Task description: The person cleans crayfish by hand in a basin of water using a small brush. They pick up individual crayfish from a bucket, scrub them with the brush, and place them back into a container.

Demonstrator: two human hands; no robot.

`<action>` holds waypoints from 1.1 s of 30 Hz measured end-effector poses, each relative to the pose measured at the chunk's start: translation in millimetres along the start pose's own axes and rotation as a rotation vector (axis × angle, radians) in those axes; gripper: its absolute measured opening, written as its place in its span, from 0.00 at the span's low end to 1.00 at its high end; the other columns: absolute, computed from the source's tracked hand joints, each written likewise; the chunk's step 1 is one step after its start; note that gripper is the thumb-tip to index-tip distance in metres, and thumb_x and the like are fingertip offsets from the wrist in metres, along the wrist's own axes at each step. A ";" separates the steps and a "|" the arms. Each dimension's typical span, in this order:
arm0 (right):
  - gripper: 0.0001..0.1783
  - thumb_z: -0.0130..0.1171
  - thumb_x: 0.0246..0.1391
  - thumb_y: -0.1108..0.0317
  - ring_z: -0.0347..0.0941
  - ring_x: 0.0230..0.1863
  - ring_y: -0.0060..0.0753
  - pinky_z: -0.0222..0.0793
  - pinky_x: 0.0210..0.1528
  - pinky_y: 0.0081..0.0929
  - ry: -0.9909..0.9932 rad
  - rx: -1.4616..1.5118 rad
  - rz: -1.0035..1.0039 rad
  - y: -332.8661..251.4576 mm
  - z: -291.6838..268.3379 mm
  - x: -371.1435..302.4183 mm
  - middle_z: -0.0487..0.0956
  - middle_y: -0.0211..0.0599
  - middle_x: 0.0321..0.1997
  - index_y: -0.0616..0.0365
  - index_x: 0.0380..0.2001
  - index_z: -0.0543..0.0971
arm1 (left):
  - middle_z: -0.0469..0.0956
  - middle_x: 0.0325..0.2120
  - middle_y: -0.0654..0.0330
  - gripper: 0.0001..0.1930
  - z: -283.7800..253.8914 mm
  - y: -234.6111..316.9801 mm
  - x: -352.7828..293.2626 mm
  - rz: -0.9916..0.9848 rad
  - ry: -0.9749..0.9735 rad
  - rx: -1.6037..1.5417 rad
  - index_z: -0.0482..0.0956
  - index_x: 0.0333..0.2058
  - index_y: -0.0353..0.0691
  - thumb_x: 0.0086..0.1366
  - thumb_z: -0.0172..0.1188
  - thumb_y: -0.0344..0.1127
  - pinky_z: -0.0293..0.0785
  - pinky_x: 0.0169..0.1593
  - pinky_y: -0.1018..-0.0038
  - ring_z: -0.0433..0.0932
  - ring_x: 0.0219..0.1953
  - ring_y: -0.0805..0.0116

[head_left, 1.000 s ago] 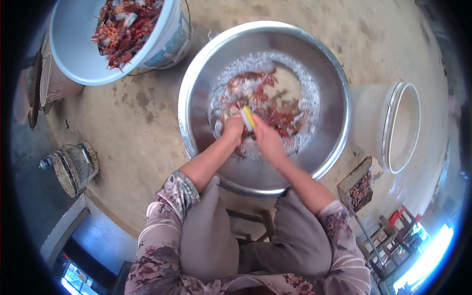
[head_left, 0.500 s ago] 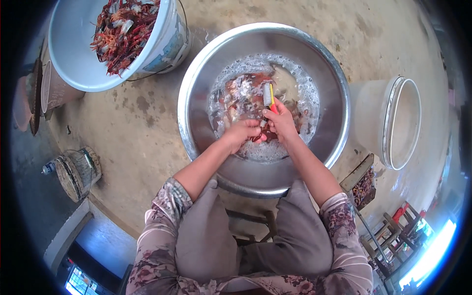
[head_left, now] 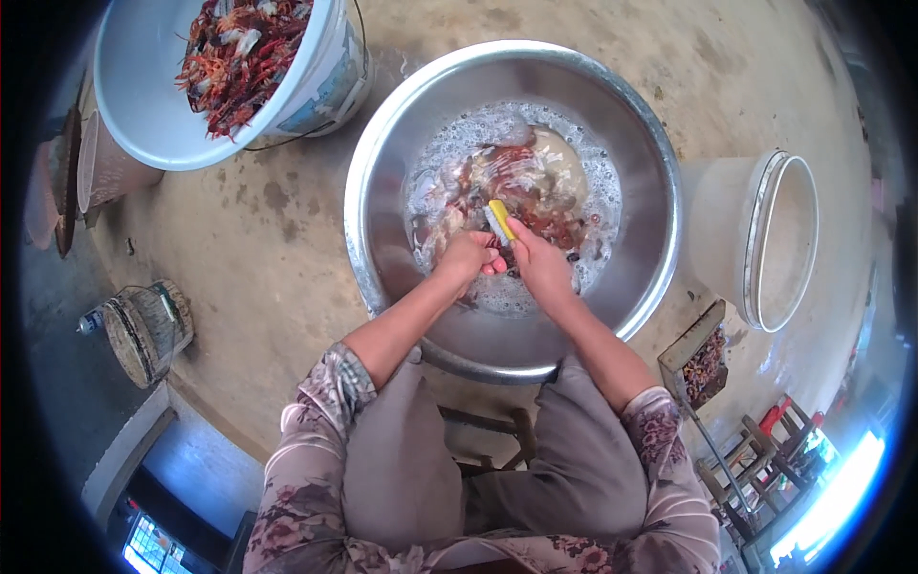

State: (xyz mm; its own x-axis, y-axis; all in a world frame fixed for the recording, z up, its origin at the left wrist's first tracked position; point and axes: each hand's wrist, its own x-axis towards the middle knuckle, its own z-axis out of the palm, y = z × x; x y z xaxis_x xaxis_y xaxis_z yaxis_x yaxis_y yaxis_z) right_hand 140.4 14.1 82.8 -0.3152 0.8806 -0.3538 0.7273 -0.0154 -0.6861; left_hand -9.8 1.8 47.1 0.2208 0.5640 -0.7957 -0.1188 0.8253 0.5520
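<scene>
In front of my knees stands a wide steel basin [head_left: 382, 172] of foamy water, with reddish crayfish [head_left: 512, 165] heaped in its middle. My left hand [head_left: 463, 260] is low over the near part of the heap, fingers curled around a small dark-red crayfish [head_left: 492, 243], mostly covered by the fingers. My right hand [head_left: 545, 268] grips a scrubbing brush [head_left: 500, 221] with a yellow back and pale bristles. Its bristles face down and left, close against the crayfish; whether they touch cannot be told.
At the upper left, a large pale-blue bucket [head_left: 143, 96] holds many red crayfish [head_left: 251, 67]. A whitish bucket [head_left: 717, 225] stands right of the basin, with a long-handled dustpan of scraps [head_left: 706, 368] nearer me. A stained pail [head_left: 143, 335] is at left; wooden stools [head_left: 765, 450] are lower right.
My right hand has turned the brush from pointing away, bristles left, to tilting down over the left hand's crayfish. The left hand has barely moved.
</scene>
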 end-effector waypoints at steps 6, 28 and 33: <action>0.20 0.43 0.51 0.64 0.72 0.29 0.47 0.66 0.30 0.43 -0.014 -0.067 -0.064 -8.0 2.3 -15.5 0.75 0.46 0.30 0.43 0.50 0.67 | 0.74 0.19 0.58 0.09 1.7 6.7 4.1 0.065 0.048 -0.082 0.74 0.29 0.31 0.55 0.43 0.22 0.65 0.23 0.83 0.70 0.19 0.75; 0.18 0.42 0.53 0.61 0.72 0.27 0.48 0.66 0.28 0.42 0.041 0.046 -0.053 -16.4 2.0 -12.6 0.74 0.49 0.25 0.42 0.48 0.69 | 0.72 0.17 0.61 0.10 -0.6 14.8 -6.6 0.096 0.162 -0.160 0.74 0.30 0.32 0.55 0.41 0.21 0.64 0.21 0.82 0.68 0.16 0.75; 0.21 0.43 0.52 0.63 0.72 0.27 0.49 0.66 0.30 0.41 -0.045 -0.044 0.093 -8.2 5.3 23.4 0.74 0.49 0.27 0.42 0.52 0.65 | 0.73 0.17 0.60 0.10 2.8 7.0 5.0 0.134 0.117 -0.057 0.73 0.28 0.32 0.55 0.41 0.21 0.64 0.18 0.80 0.69 0.17 0.75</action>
State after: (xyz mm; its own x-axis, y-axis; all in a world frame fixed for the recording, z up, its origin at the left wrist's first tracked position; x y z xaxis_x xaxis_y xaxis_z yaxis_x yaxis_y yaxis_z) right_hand 123.9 32.3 76.8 -0.2718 0.8540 -0.4437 0.7806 -0.0740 -0.6206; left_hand -6.8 10.3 47.7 0.0859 0.6659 -0.7411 -0.1950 0.7407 0.6429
